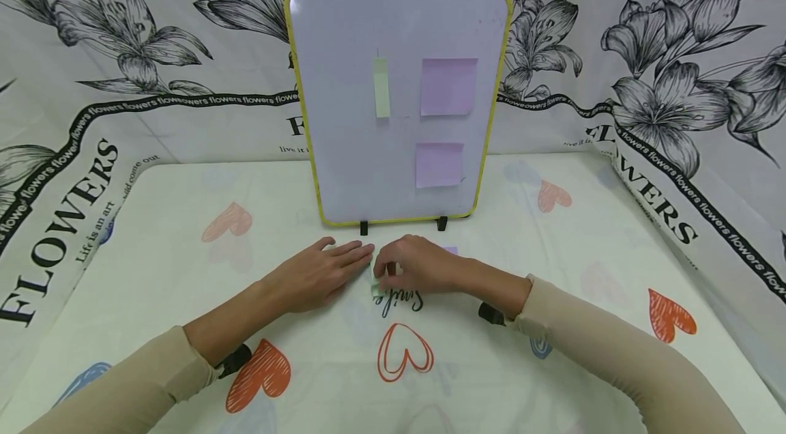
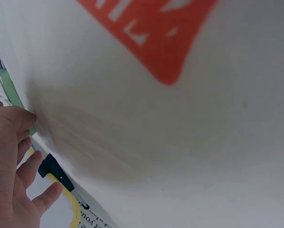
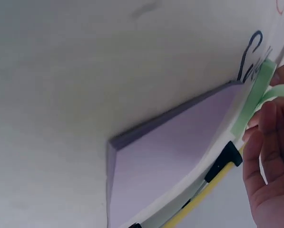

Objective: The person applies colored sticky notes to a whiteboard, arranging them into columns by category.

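A narrow pad of green sticky notes point(image 3: 252, 102) lies on the table in front of the whiteboard. My right hand point(image 1: 424, 267) pinches the top green sticky note point(image 3: 276, 91), which curls up away from the pad in the right wrist view. With nearly straight fingers, my left hand point(image 1: 325, 277) rests at the pad's left side; in the left wrist view its fingertips touch the green pad point(image 2: 9, 88). A purple sticky note pad point(image 3: 180, 147) lies beside the green one, mostly hidden behind my right hand in the head view.
A whiteboard point(image 1: 350, 168) with a yellow frame stands upright on black feet point(image 1: 442, 223) behind my hands. It bears a green strip point(image 1: 381, 87), an upper purple note point(image 1: 449, 87) and a lower purple note point(image 1: 439, 165). The tablecloth point(image 1: 344, 379) has printed hearts.
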### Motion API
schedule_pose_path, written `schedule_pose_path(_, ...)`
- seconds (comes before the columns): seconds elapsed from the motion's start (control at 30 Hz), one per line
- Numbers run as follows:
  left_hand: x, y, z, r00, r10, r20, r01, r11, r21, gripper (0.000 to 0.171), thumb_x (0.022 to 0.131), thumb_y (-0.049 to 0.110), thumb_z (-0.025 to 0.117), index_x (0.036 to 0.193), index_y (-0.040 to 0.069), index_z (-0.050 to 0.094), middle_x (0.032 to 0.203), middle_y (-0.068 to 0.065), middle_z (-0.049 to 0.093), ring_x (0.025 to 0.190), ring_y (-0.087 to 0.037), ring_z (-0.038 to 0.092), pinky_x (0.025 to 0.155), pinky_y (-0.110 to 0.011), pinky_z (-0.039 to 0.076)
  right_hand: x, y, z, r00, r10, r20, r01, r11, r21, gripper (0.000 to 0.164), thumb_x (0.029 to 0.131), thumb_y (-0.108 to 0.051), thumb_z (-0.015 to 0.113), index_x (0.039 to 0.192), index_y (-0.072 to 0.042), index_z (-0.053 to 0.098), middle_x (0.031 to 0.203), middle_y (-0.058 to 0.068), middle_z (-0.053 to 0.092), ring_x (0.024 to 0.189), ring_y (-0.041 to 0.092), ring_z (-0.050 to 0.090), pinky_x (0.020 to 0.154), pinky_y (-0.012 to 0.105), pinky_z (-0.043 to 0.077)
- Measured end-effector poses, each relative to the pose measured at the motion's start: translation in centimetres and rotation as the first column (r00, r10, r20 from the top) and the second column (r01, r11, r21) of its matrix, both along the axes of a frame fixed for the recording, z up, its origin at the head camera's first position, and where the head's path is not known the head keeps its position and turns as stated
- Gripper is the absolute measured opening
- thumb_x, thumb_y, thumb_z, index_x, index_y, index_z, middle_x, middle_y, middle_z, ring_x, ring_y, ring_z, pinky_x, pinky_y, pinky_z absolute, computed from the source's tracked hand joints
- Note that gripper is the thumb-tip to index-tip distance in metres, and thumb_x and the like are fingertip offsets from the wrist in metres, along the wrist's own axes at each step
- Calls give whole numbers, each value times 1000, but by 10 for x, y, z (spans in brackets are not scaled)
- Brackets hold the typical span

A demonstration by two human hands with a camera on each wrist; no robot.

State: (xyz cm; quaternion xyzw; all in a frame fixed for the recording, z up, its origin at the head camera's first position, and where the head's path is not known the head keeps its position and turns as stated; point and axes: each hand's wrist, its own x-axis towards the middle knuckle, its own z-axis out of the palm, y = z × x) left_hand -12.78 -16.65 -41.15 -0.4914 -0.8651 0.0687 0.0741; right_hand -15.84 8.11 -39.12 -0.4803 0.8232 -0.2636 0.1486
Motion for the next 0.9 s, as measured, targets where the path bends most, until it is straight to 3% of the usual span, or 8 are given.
schedule_pose_path(0.23,0,-1,-1,1000,-5,-5,5,1000,9,53,93,23,64,143,5,54,149,-6,51,133,-20,51,96,-47,47,-3,-3,1,993,-25,112,17,998,68,20,83,-18,82,99,-13,73,91,-9,69,84,9,66,78,23,48)
schedule_pose_path(0.53,0,0,0,1000,5,10,-5,1000,6,54,94,24,64,143,5,54,149,-7,50,134,-21,50,97,-48,46,-3,-5,-3,989,-6,148,1,999,36,27,81,-13,83,104,-9,71,100,-2,68,83,10,66,78,21,49)
schedule_pose_path(0.7,0,0,0,1000,-3,5,3,1000,16,53,94,23,64,143,5,54,149,-7,50,133,-21,51,97,-47,47,-5,-4,-3,985,-2,171,-1,1000,18,24,82,-12,82,104,-9,73,100,-2,69,84,10,66,76,21,50)
schedule_pose_path(0.9,0,-1,-1,1000,-6,-10,6,1000,13,53,94,23,63,142,5,54,149,-6,50,133,-20,52,96,-47,47,-8,-1,-4,994,-6,114,11,999,-43,9,89,-9,74,97,-8,77,92,-5,73,81,2,63,75,22,52)
